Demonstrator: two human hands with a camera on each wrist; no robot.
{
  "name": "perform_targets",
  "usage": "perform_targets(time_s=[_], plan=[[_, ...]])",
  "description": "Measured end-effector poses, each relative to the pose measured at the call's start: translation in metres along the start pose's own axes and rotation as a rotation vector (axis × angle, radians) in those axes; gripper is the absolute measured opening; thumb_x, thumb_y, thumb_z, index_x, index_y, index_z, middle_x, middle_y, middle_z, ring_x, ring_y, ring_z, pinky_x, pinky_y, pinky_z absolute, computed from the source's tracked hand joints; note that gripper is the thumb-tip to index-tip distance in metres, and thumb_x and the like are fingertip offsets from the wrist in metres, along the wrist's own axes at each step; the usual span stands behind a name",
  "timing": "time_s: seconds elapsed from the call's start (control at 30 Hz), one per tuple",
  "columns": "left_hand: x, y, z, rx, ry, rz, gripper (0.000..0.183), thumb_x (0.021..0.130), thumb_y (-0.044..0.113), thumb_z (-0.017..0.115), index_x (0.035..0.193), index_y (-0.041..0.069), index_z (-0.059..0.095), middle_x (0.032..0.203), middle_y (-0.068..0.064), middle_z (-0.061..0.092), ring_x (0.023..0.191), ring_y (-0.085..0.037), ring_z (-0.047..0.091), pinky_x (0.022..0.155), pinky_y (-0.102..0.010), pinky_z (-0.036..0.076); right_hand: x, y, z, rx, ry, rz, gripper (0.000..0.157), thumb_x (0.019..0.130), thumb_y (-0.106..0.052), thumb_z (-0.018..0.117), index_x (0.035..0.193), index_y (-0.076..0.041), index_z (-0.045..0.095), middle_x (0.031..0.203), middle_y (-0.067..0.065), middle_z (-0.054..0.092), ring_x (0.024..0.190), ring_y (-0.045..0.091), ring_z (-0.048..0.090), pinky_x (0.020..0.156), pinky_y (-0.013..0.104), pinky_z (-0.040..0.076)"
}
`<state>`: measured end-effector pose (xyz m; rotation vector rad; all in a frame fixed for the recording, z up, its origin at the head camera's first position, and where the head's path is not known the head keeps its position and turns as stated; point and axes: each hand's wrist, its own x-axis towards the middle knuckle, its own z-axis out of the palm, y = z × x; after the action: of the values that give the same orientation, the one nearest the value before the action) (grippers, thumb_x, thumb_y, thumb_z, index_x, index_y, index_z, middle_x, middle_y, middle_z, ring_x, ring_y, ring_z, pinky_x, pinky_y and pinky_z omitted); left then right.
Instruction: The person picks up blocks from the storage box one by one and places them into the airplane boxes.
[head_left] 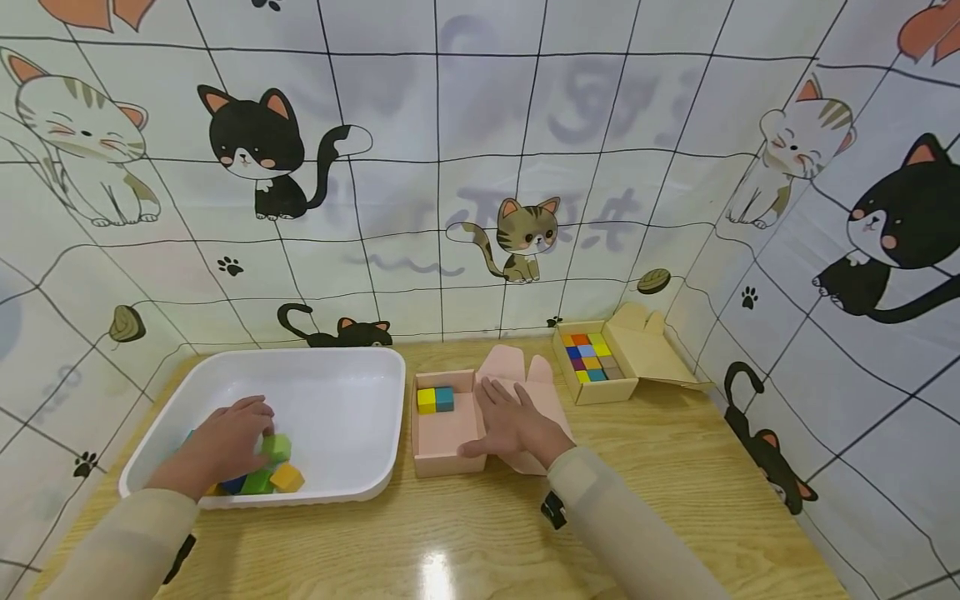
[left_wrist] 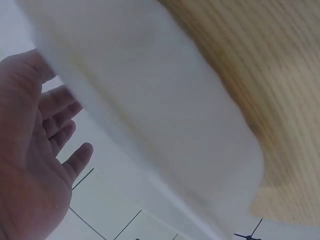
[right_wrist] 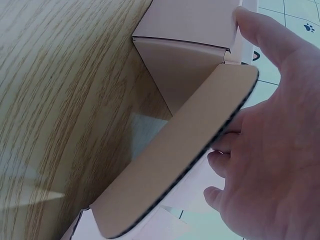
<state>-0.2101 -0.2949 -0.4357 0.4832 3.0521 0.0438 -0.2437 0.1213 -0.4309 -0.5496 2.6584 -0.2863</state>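
My left hand (head_left: 225, 442) is inside the white tray (head_left: 337, 417), its fingers loosely bent over wooden blocks. A light green block (head_left: 276, 447) lies right by the fingertips and thumb; whether they touch it is unclear. A darker green block (head_left: 257, 482) and an orange block (head_left: 287, 477) lie nearby, others partly hidden under the hand. My right hand (head_left: 517, 421) rests spread on the folded-back lid of the pink box (head_left: 450, 467), thumb at the box's right wall. Inside that box, a yellow block (head_left: 426, 401) and a blue block (head_left: 444, 399) sit side by side in the far left corner.
At the back right a tan box (head_left: 607, 392) holds several coloured blocks in rows, its lid (head_left: 660, 354) folded out to the right. Everything stands on a wooden table (head_left: 450, 542). Cat-printed sheeting (head_left: 465, 108) hangs behind and at both sides.
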Motion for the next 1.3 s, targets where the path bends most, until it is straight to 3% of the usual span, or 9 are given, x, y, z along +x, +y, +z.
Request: perform_targets(time_s=[0.27,0.5,0.67,1.03,1.3], plan=[[0.021,0.007,-0.025,0.009,0.061,-0.016,0.023,0.073,0.025,0.077,0.09,0.01,0.072,0.124,-0.02,0.063,0.133,-0.045,0.039,0.105,-0.067,0.037,-0.001,-0.001,0.0,0.008,0.001,0.002,0.108,0.083,-0.067,0.059,0.157,-0.006,0.008,0.166,0.009,0.006,0.155,0.025,0.005,0.125,0.053,0.001],[0.042,0.036,-0.052,-0.007,0.095,0.023,0.025,0.075,0.026,0.075,0.093,0.009,0.072,0.127,-0.017,0.062,0.138,-0.043,0.035,0.11,-0.066,0.034,-0.001,-0.001,0.001,0.013,0.012,-0.006,0.108,0.083,-0.067,0.06,0.157,-0.006,0.009,0.166,0.01,0.006,0.155,0.025,0.006,0.125,0.053,0.001],[0.058,0.06,-0.064,-0.015,0.126,0.074,0.023,0.077,0.026,0.073,0.093,0.01,0.072,0.127,-0.014,0.062,0.139,-0.04,0.037,0.111,-0.064,0.034,-0.002,-0.001,0.001,0.013,0.016,-0.01,0.108,0.083,-0.066,0.06,0.156,-0.006,0.01,0.166,0.01,0.007,0.155,0.026,0.007,0.125,0.054,0.002],[0.095,0.12,-0.066,-0.019,0.142,0.173,0.025,0.077,0.028,0.07,0.095,0.011,0.071,0.129,-0.008,0.061,0.142,-0.033,0.037,0.114,-0.056,0.035,-0.002,0.0,0.0,0.0,0.015,-0.003,0.109,0.082,-0.068,0.06,0.157,-0.007,0.01,0.166,0.009,0.007,0.155,0.025,0.007,0.125,0.054,0.002],[0.119,0.162,-0.056,0.012,0.09,0.227,0.029,0.082,0.032,0.066,0.101,0.011,0.072,0.133,-0.005,0.059,0.145,-0.028,0.034,0.118,-0.052,0.033,-0.001,-0.001,0.0,-0.006,0.023,-0.006,0.109,0.082,-0.068,0.06,0.157,-0.007,0.01,0.166,0.008,0.008,0.155,0.024,0.007,0.125,0.054,0.002]])
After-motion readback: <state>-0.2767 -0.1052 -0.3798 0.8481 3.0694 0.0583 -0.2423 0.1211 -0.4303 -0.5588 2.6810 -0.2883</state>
